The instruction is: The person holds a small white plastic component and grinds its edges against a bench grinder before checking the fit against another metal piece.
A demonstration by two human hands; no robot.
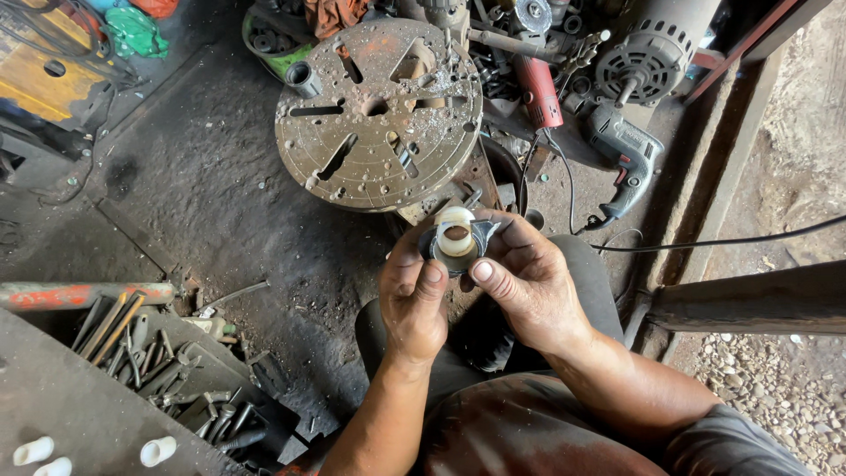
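Low on the left, three white plastic sleeves (35, 450) lie on a grey bench, with a tray of bolts and rods (167, 370) just beside it. At centre, the left hand (412, 300) curls shut on the left rim of a dark metal ring (458, 249), thumb on its near edge. A white bushing (456, 233) sits upright in the ring, between both thumbs. The right hand (527, 278) grips the ring's right side. Beyond lies a round slotted steel plate (379, 115); farther right, a drill (624, 150).
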